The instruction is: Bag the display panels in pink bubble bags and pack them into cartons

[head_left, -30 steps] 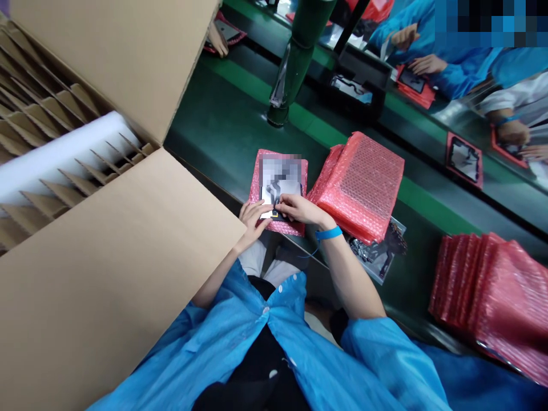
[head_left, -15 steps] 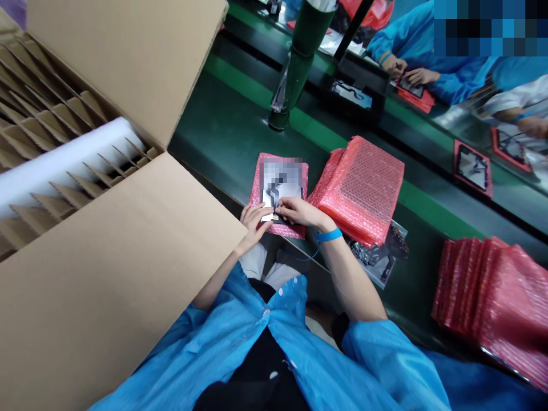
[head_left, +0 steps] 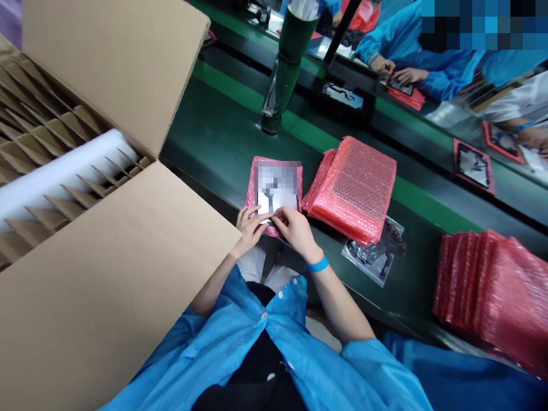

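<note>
A flat screen-like panel (head_left: 280, 200) with a pale face, dark edges and a dark strip, perhaps a ribbon cable, lies on a pink bubble-wrap bag (head_left: 252, 185) near the bench's front edge. Pixelation covers its upper part. My left hand (head_left: 250, 229) rests at the panel's lower left corner, its fingers stretched over the edge. Beside it, my right hand (head_left: 296, 229) is closed in a pinch at the lower edge, the fingertips of both hands almost touching. Whatever the right fingers pinch is too small or hidden to make out. A blue band (head_left: 317, 263) circles my right wrist.
Pink bubble-wrap bags (head_left: 363, 182) are stacked right of the panel, beside a clear bag of dark parts (head_left: 372, 257). More bags (head_left: 505, 291) stand far right. An open carton (head_left: 120, 268) with dividers fills the left. Across the bench, a co-worker's hands (head_left: 409, 75) handle another panel.
My right hand has turned more upright and drawn slightly down and closer to the left fingertips. A white and yellow label seen at the lower edge is now covered. The view has shifted slightly.
</note>
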A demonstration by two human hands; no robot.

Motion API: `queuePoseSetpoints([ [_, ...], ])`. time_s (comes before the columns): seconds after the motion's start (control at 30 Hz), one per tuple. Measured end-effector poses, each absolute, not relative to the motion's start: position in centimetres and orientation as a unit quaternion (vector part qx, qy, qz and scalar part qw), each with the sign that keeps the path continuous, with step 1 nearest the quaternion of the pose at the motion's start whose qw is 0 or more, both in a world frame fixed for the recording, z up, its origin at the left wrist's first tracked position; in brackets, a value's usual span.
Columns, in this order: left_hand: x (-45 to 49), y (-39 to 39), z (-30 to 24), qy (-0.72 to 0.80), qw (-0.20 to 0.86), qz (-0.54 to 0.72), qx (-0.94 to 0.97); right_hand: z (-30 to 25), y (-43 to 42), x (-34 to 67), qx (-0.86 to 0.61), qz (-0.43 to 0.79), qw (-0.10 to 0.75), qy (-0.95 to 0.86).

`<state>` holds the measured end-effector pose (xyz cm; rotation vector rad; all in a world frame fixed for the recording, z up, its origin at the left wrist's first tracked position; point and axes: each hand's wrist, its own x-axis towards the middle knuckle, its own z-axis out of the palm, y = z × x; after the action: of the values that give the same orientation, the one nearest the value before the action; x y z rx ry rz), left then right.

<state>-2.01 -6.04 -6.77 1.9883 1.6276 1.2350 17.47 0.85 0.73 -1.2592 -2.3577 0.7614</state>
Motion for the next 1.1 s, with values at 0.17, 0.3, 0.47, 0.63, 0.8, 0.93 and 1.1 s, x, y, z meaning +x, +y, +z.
queuePoseSetpoints([
  [0.17,-2.3,-6.0,-6.0,0.573,0.166,0.414,0.687,-1.5,-3.3,18.9,-0.400,0.105,0.222,-0.883],
  [0.3,-2.4,-5.9,-5.8,0.583,0.170,0.408,0.682,-2.1,-3.8,18.4,-0.409,0.036,0.184,-0.893],
  [0.47,-2.4,-6.0,-5.6,0.574,0.180,0.415,0.683,-1.8,-4.0,18.0,-0.412,0.038,0.173,-0.894],
  [0.63,-2.3,-6.2,-6.0,0.568,0.171,0.436,0.677,0.2,-5.9,23.3,-0.439,0.068,0.322,-0.836],
  [0.8,-2.2,-5.7,-6.8,0.560,0.157,0.441,0.684,4.4,-4.3,28.7,-0.538,-0.028,0.393,-0.746],
  [0.93,-1.8,-6.4,-4.7,0.565,0.138,0.440,0.684,5.4,0.2,30.5,-0.534,0.003,0.310,-0.787],
  [1.1,1.0,-7.9,-0.6,0.546,0.244,0.547,0.585,4.2,-0.6,30.7,-0.516,0.012,0.406,-0.754],
])
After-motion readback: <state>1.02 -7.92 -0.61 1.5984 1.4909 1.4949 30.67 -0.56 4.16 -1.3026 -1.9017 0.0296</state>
